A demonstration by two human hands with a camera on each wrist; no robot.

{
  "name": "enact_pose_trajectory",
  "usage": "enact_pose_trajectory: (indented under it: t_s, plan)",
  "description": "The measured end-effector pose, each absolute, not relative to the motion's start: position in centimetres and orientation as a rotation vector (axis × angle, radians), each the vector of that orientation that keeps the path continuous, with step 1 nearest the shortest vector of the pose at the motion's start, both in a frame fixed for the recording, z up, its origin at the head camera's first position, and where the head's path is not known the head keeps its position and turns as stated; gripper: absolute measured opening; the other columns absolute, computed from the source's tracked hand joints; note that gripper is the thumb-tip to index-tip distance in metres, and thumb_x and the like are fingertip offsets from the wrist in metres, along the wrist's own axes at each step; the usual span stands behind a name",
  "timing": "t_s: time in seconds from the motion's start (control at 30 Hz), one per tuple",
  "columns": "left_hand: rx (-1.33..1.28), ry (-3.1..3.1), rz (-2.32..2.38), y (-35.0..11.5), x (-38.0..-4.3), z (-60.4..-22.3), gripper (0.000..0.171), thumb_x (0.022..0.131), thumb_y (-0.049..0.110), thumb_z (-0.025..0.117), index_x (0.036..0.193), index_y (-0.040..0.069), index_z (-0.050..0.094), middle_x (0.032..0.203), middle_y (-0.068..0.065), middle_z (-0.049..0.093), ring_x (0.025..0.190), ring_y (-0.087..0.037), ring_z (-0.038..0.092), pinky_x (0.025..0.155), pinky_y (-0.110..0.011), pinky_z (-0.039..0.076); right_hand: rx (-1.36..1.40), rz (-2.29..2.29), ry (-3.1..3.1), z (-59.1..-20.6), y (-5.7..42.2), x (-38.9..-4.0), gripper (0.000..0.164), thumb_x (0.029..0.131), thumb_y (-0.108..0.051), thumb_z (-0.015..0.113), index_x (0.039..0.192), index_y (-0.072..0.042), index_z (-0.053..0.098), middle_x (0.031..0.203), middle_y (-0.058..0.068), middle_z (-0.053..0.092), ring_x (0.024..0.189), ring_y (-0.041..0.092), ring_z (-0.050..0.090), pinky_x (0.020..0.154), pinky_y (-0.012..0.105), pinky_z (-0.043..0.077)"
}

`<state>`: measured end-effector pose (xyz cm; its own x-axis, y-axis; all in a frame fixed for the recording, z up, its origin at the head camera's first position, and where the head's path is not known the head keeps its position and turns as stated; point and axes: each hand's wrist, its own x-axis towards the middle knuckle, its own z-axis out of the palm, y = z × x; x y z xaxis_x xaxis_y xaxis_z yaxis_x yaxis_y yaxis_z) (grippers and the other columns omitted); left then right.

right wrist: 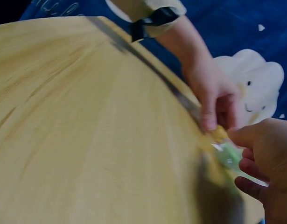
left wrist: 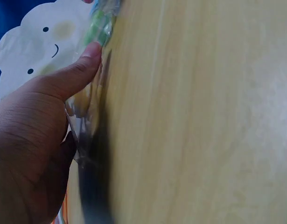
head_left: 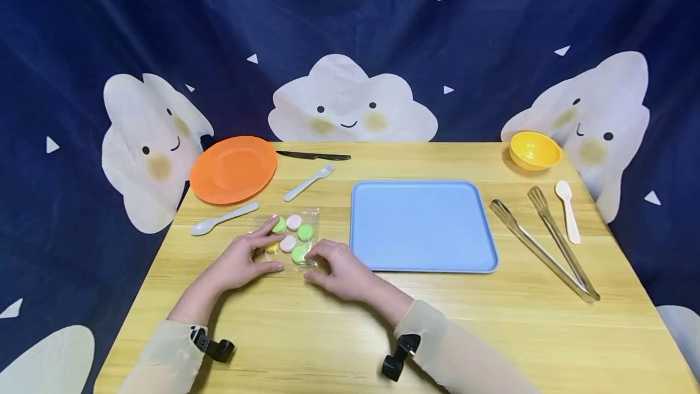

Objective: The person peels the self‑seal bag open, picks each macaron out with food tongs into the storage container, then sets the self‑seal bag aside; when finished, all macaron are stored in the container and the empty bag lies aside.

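Note:
A clear plastic bag [head_left: 312,217] of small round macaron-like pieces in green, pale pink and yellow lies near the table's middle left. My left hand [head_left: 240,260] holds the bag's left side, its fingers spread over the top and the thumb at the near edge. In the left wrist view, the thumb [left wrist: 82,67] lies against the crinkled plastic. From the right, my right hand [head_left: 344,269] grips the bag's near right corner with bent fingers. A green piece [right wrist: 229,156] shows through the plastic beside that hand in the right wrist view.
Behind lie an orange plate [head_left: 232,169], black knife [head_left: 312,155], white fork [head_left: 308,183] and white spoon [head_left: 224,219]. A blue tray [head_left: 421,224] sits right of the bag. Farther right are metal tongs [head_left: 547,248], a small white spoon [head_left: 569,211] and a yellow bowl [head_left: 535,151].

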<state>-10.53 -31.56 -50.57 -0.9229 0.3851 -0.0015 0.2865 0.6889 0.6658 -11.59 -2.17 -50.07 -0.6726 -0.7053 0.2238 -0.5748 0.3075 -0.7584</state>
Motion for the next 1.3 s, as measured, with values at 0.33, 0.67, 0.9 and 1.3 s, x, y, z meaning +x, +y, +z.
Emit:
enact_pose_trajectory:
  t_s: [0.33, 0.67, 0.9, 1.3]
  plan:
    - [0.509, 2.707, 1.142, -31.6, -10.2, -51.6, 0.074, 0.085, 0.041, 0.090, 0.148, 0.016, 0.062, 0.173, 0.000, 0.026, 0.158, -0.028, 0.020, 0.125, -0.048, 0.021, -1.232, -1.012, 2.699, -51.2, -4.3, -10.8, 0.015, 0.098, -0.022, 0.080, 0.104, -0.009, 0.075, 0.100, -0.001, 0.066, 0.096, 0.013, 0.061, 0.088, 0.026, 0.053]
    - [0.507, 2.714, 1.177, -31.2, -10.1, -51.9, 0.075, 0.084, 0.036, 0.092, 0.149, 0.014, 0.062, 0.172, -0.002, 0.027, 0.158, -0.030, 0.021, 0.126, -0.037, 0.020, -1.204, -0.974, 2.767, -51.8, -4.7, -10.6, 0.011, 0.104, -0.020, 0.071, 0.099, -0.011, 0.072, 0.094, -0.003, 0.063, 0.093, 0.014, 0.061, 0.088, 0.033, 0.052]
    - [0.493, 2.716, 1.205, -31.3, -10.2, -51.9, 0.074, 0.083, 0.034, 0.093, 0.148, 0.014, 0.063, 0.172, -0.002, 0.028, 0.158, -0.030, 0.021, 0.125, -0.031, 0.018, -1.067, -1.115, 2.692, -51.8, -4.4, -10.7, 0.009, 0.107, -0.012, 0.063, 0.098, -0.011, 0.061, 0.094, -0.003, 0.057, 0.091, 0.012, 0.058, 0.087, 0.032, 0.052]
    - [0.506, 2.733, 1.191, -31.7, -10.2, -52.0, 0.073, 0.084, 0.034, 0.092, 0.148, 0.014, 0.063, 0.173, -0.004, 0.027, 0.159, -0.030, 0.020, 0.125, -0.028, 0.017, -0.879, -1.342, 2.681, -50.5, -3.3, -10.8, 0.008, 0.103, -0.008, 0.066, 0.097, -0.008, 0.060, 0.087, -0.003, 0.057, 0.079, 0.011, 0.057, 0.070, 0.024, 0.053]
